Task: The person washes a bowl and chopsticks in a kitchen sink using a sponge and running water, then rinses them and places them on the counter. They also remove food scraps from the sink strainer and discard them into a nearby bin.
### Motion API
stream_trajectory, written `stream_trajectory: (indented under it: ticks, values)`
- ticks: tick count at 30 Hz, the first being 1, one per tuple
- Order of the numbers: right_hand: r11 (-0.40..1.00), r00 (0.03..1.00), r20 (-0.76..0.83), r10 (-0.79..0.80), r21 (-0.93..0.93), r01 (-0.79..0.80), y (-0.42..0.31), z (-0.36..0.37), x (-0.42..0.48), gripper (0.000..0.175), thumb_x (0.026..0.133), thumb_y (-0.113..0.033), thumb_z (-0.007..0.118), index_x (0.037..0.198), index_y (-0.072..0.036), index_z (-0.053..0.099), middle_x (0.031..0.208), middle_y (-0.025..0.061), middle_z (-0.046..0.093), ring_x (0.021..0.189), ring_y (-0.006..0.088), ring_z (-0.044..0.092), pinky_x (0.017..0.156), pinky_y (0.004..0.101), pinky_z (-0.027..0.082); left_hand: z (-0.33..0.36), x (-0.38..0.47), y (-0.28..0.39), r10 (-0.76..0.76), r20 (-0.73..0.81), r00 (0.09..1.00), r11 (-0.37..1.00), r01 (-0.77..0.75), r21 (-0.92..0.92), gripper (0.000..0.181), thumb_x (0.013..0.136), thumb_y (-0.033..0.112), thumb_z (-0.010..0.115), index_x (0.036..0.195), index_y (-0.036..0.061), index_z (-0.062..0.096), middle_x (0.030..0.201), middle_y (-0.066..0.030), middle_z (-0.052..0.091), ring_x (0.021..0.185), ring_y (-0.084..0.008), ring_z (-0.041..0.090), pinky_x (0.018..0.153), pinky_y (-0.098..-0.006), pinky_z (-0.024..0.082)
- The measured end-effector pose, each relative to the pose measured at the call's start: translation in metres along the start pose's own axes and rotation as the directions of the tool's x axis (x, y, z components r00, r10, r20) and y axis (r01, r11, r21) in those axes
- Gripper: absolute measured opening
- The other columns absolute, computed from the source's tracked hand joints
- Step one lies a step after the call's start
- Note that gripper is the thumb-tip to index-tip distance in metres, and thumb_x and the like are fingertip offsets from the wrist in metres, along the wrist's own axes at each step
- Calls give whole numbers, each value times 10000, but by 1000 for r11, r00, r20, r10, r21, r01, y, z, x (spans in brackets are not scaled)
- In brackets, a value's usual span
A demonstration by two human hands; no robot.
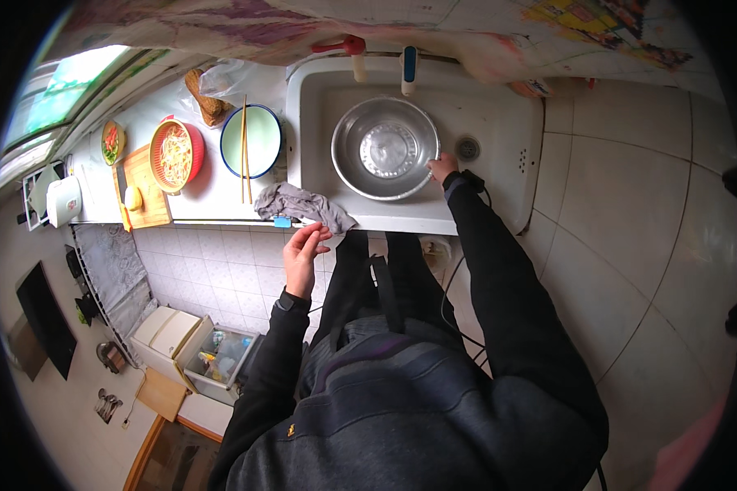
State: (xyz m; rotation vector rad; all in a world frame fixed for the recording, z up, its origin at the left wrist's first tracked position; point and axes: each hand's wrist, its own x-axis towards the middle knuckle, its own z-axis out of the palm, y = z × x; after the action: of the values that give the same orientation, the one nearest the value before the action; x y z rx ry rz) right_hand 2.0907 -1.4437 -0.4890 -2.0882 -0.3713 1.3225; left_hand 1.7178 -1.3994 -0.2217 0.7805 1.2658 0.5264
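Note:
A round metal basin (pixel 386 150) sits in the white sink (pixel 497 178), left of the drain (pixel 467 148). My right hand (pixel 444 167) grips the basin's right rim. My left hand (pixel 304 251) is held in front of the counter's edge with its fingers loosely bent and nothing in it. Just beyond it a crumpled grey cloth (pixel 304 205) lies where the counter meets the sink. Two wooden chopsticks (pixel 244 150) rest across a pale green enamel bowl (pixel 264 141) with a dark blue rim, on the counter to the sink's left.
A red basket (pixel 196 153) of shredded food stands by a wooden cutting board (pixel 153 208). Farther left are a small bowl (pixel 113 142) and a white appliance (pixel 64 201). Two taps, one red-handled (pixel 347 46), one blue-topped (pixel 409 67), reach over the sink.

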Motion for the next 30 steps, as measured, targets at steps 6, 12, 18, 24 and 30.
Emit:
stream_trajectory:
  ticks: [6, 12, 18, 24, 30]
  values:
    - [946, 979, -38, 203, 267, -186, 0, 3, -30, 121, 709, -42, 689, 800, -7, 617, 724, 86, 620, 577, 220, 598, 480, 359, 497, -12, 2, -5, -18, 35, 999, 1000, 18, 2, 284, 989, 125, 591, 1234, -17, 614, 1132, -132, 694, 1019, -207, 687, 757, -275, 543]
    - [672, 889, 21, 458, 646, -362, -12, 34, -53, 135, 726, 47, 649, 723, -41, 547, 683, 74, 549, 577, 214, 546, 499, 392, 463, -20, 2, 6, -15, 116, 993, 999, 9, 49, 300, 989, 153, 590, 1238, -12, 610, 1144, -114, 692, 1033, -201, 684, 763, -282, 538]
    - [488, 834, 102, 542, 770, -411, -21, 44, -55, 123, 740, 74, 614, 735, -32, 551, 683, 94, 531, 585, 234, 534, 541, 393, 484, -30, 4, 23, -26, 150, 988, 993, 8, 117, 296, 990, 155, 589, 1236, -9, 613, 1137, -111, 695, 1026, -191, 687, 765, -283, 533]
    - [298, 854, 220, 472, 871, -390, -8, 54, -51, 134, 748, 80, 588, 722, -39, 533, 704, 89, 521, 601, 209, 514, 612, 353, 512, -37, 4, 29, -42, 183, 982, 986, 11, 169, 302, 988, 159, 593, 1246, 3, 620, 1133, -107, 704, 1021, -189, 690, 773, -281, 531]
    - [181, 834, 315, 454, 884, -432, 18, 68, -31, 143, 744, 90, 582, 715, -40, 528, 706, 86, 521, 594, 201, 514, 577, 346, 508, -33, 4, 35, -45, 200, 979, 983, 8, 184, 293, 988, 168, 604, 1226, 0, 628, 1129, -110, 700, 1015, -195, 686, 752, -289, 537]
